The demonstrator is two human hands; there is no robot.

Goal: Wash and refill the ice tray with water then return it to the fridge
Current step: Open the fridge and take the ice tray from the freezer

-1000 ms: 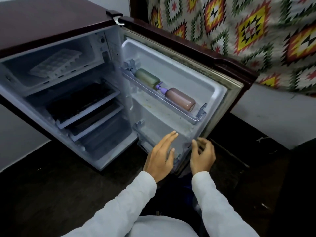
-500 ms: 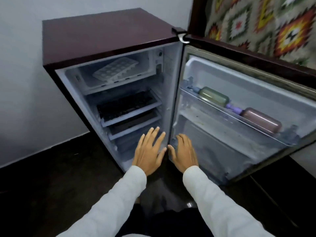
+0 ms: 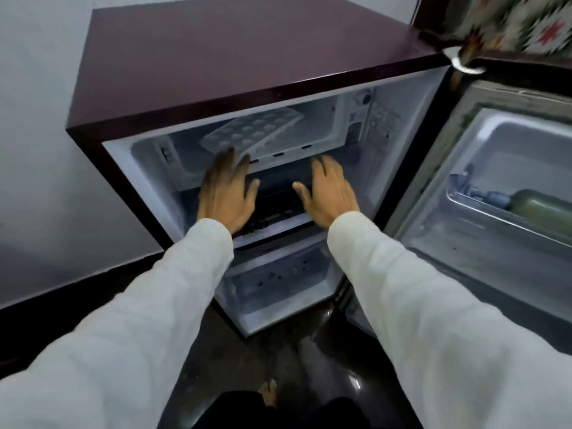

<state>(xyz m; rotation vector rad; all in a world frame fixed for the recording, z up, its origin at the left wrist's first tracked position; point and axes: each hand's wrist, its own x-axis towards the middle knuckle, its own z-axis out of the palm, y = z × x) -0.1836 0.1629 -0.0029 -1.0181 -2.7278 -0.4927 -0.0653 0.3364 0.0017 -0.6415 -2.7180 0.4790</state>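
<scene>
A white ice tray [image 3: 252,130] lies tilted in the top freezer compartment of a small maroon fridge [image 3: 216,66] whose door stands open. My left hand [image 3: 227,190] is stretched out flat, fingers apart, with its fingertips just below the tray's near-left corner. My right hand [image 3: 328,191] is also flat with fingers apart, in front of the freezer shelf edge to the right of the tray. Neither hand holds anything. Both hands are blurred by motion.
The open door [image 3: 495,187] swings out to the right, with a green bottle [image 3: 541,207] lying in its rack. Below the freezer sit a dark shelf [image 3: 278,209] and a clear drawer [image 3: 278,283]. A white wall stands on the left, above dark floor [image 3: 77,305].
Both hands have risen from near the fridge's bottom edge up to the freezer compartment. The view has turned left and closed in on the fridge.
</scene>
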